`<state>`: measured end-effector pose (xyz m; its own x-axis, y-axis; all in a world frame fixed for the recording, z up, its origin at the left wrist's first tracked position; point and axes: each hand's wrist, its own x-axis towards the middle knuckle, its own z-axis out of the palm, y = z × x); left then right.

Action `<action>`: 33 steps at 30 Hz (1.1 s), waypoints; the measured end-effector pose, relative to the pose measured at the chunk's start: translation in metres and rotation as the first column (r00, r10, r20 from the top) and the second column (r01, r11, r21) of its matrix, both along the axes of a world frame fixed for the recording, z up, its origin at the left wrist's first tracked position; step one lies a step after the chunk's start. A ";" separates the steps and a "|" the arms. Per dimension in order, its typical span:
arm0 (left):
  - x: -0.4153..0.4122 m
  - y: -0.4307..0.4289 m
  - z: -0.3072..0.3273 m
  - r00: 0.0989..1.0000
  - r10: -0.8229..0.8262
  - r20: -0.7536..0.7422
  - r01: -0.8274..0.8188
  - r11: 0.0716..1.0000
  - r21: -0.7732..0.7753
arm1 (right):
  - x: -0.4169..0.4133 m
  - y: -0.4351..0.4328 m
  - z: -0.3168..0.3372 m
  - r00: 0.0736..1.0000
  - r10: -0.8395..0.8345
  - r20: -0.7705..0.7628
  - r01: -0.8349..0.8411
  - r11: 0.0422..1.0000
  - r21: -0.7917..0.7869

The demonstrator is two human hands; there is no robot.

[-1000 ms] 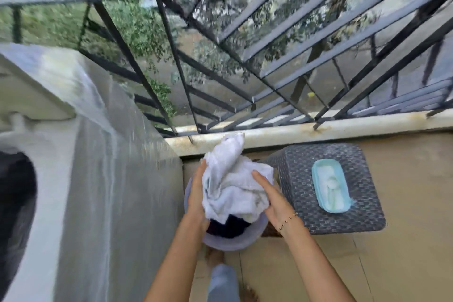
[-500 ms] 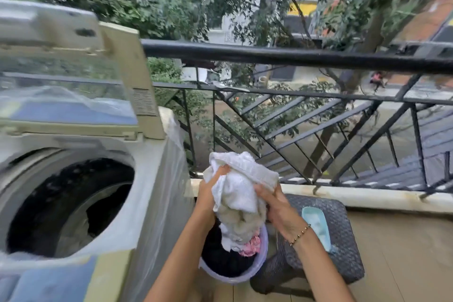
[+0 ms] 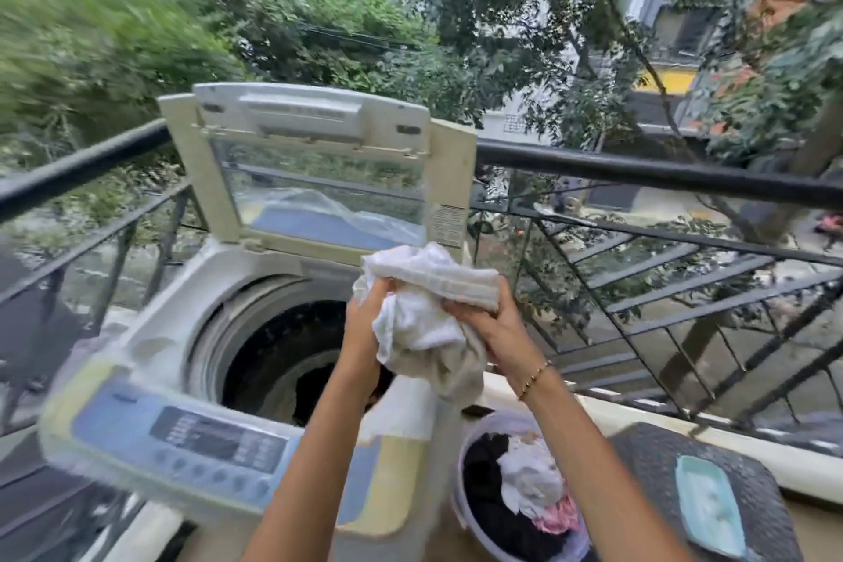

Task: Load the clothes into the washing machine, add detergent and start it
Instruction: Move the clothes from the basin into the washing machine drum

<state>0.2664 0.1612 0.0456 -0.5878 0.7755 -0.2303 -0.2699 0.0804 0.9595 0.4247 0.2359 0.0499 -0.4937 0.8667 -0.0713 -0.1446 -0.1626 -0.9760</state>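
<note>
Head — left hand (image 3: 365, 329), right hand (image 3: 495, 329), one towel (image 3: 424, 319) (gripped)

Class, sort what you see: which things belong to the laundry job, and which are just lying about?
Job: washing machine, lid open; white clothes in left hand and right hand; basket of clothes.
Lying about: stool, blue tub on it (contents unclear), railing, trees.

Thin beaded bracelet (image 3: 534, 379), gold and dark, on right wrist
</note>
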 end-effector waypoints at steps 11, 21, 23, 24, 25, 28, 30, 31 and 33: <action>-0.172 -0.029 -0.050 0.979 -0.030 -0.203 -0.039 0.945 -0.324 | -0.163 -0.022 -0.057 0.817 -0.039 0.575 -0.143 0.953 0.267; -0.145 -0.012 -0.092 0.990 -0.125 -0.060 0.081 0.874 -0.480 | -0.126 -0.032 -0.082 0.694 -0.093 0.714 -0.081 0.975 0.205; -0.124 -0.003 -0.084 0.988 -0.156 -0.019 0.135 0.904 -0.406 | -0.114 -0.030 -0.076 0.722 -0.114 0.683 -0.021 0.982 0.186; -0.112 0.001 -0.080 0.984 -0.179 -0.006 0.165 0.915 -0.367 | -0.107 -0.030 -0.073 0.730 -0.132 0.670 0.007 0.983 0.185; -0.100 0.005 -0.075 0.979 -0.203 0.001 0.192 0.924 -0.330 | -0.099 -0.029 -0.070 0.734 -0.153 0.662 0.035 0.981 0.189; -0.065 0.015 -0.057 0.979 -0.205 0.019 0.204 0.953 -0.225 | -0.073 -0.023 -0.062 0.749 -0.211 0.628 0.120 0.975 0.184; -0.040 0.022 -0.044 0.975 -0.220 0.017 0.219 0.961 -0.169 | -0.049 -0.019 -0.060 0.764 -0.249 0.595 0.187 0.968 0.166; -0.026 0.026 -0.039 0.970 -0.240 0.023 0.241 0.961 -0.138 | -0.036 -0.016 -0.061 0.767 -0.267 0.584 0.214 0.964 0.160; 0.000 0.031 -0.031 0.957 -0.290 0.027 0.291 0.952 -0.093 | -0.007 -0.012 -0.065 0.762 -0.286 0.581 0.255 0.957 0.136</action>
